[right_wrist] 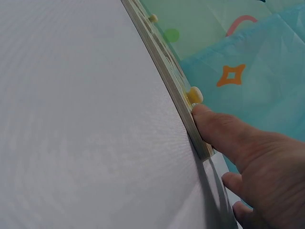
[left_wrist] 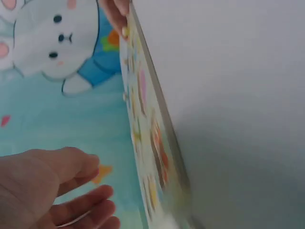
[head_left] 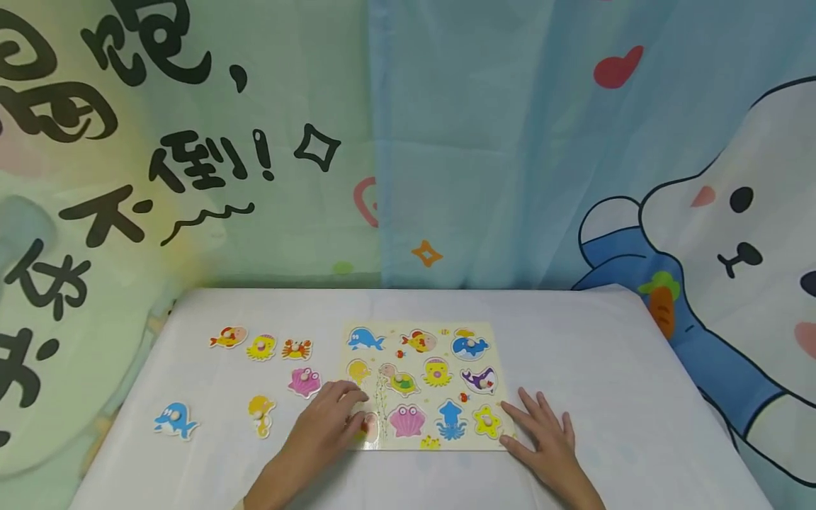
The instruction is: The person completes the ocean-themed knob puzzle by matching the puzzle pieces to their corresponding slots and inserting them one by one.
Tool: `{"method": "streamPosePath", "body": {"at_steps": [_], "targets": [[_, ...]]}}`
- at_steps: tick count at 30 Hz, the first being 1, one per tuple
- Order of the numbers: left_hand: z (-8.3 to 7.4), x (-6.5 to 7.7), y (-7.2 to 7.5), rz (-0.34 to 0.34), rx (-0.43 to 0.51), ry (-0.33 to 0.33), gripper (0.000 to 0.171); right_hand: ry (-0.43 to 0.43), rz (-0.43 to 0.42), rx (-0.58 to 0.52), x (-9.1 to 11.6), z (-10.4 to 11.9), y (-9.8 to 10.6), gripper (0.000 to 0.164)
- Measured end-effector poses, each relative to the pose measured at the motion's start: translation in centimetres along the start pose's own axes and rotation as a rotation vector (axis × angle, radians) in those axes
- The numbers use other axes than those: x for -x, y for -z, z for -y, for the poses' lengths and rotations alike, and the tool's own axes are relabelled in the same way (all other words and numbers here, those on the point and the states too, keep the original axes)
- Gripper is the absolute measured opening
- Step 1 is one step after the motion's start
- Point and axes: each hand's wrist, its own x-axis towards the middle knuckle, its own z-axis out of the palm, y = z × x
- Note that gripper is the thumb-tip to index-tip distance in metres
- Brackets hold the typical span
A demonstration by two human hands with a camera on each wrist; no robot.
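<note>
A wooden peg puzzle board [head_left: 468, 445] with sea animals lies on the white table. Over its lower left part hovers my left hand [head_left: 321, 421], fingers loosely bent and apart with nothing between them in the left wrist view. It partly covers the round orange-brown spot [head_left: 370, 428] in that corner. My right hand [head_left: 545, 439] rests at the board's right edge, fingers spread. In the right wrist view the thumb [right_wrist: 224, 131] touches the corner beside a yellow piece's knob [right_wrist: 195, 94]. A yellow starfish [head_left: 487, 421] sits near that thumb.
Left of the board lie loose pieces: a red-yellow fish [head_left: 228, 337], a yellow octopus [head_left: 261, 348], a crab [head_left: 297, 349], a pink shell [head_left: 304, 382], a seahorse [head_left: 261, 415] and a blue dolphin [head_left: 176, 421]. Behind the table hangs a printed curtain [head_left: 459, 142].
</note>
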Motion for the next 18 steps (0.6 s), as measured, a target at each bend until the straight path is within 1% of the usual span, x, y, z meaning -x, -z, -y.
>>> {"method": "streamPosePath", "body": {"at_steps": [3,6,8,11,14,15,18], "targets": [[1.2,2.2,1.0,0.009,-0.051,0.120,0.025,0.003,-0.008,-0.001,0.0,0.0,-0.1,0.058],[2.2,4.0,1.9,0.022,-0.057,0.240,0.028,0.006,-0.010,0.003,0.0,0.0,-0.2,0.058],[2.6,4.8,2.3,0.043,-0.054,0.308,0.030,0.002,-0.005,0.004,0.0,0.0,-0.2,0.058],[3.1,5.2,2.8,0.118,-0.054,0.412,0.035,-0.002,0.003,-0.004,0.0,0.0,-0.1,0.058],[3.1,5.1,3.0,0.171,-0.046,0.469,0.036,0.000,-0.001,-0.014,0.0,0.1,0.0,0.058],[3.2,5.1,3.0,0.177,-0.038,0.473,0.036,0.000,-0.003,-0.018,0.0,0.1,0.1,0.058],[3.2,5.2,2.7,0.180,0.013,0.445,0.029,0.000,-0.008,-0.019,0.1,0.2,0.1,0.057]]}}
